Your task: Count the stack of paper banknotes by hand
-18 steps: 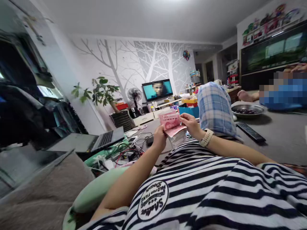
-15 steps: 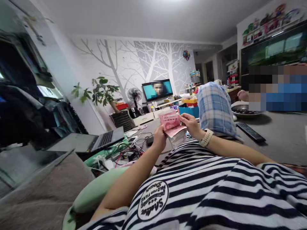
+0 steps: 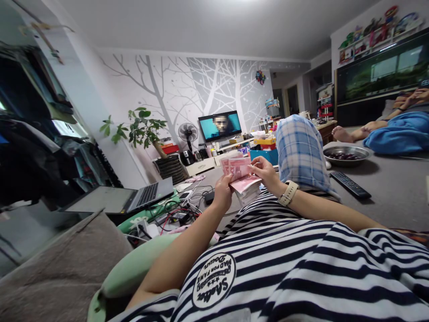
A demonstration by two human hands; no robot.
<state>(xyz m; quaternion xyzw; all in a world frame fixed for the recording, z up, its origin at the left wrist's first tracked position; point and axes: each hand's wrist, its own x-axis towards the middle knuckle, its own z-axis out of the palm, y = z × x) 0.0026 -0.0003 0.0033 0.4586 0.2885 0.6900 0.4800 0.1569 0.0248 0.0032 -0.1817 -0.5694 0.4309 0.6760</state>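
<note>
A thick bundle of pink banknotes (image 3: 246, 184) sits in front of my striped shirt, its layered edge facing me. My left hand (image 3: 222, 190) is closed on the bundle's left side. Several notes stand folded up above the rest, fanned toward the far side. My right hand (image 3: 265, 173), with a pale watch on its wrist, is closed at the right edge of the raised notes, thumb and fingers pinching there. Parts of both hands' fingers are hidden behind the money.
On the left lie an open laptop (image 3: 147, 197) and tangled cables (image 3: 177, 217). To the right are a raised knee in plaid cloth (image 3: 298, 152), a remote control (image 3: 350, 184) and a metal bowl (image 3: 346, 154) of dark round fruit. Another person's bare foot (image 3: 342, 133) shows beyond.
The raised notes have shifted, now fanned out more toward the left. My right hand has moved slightly, still at their right edge. My left hand keeps its hold on the bundle.
</note>
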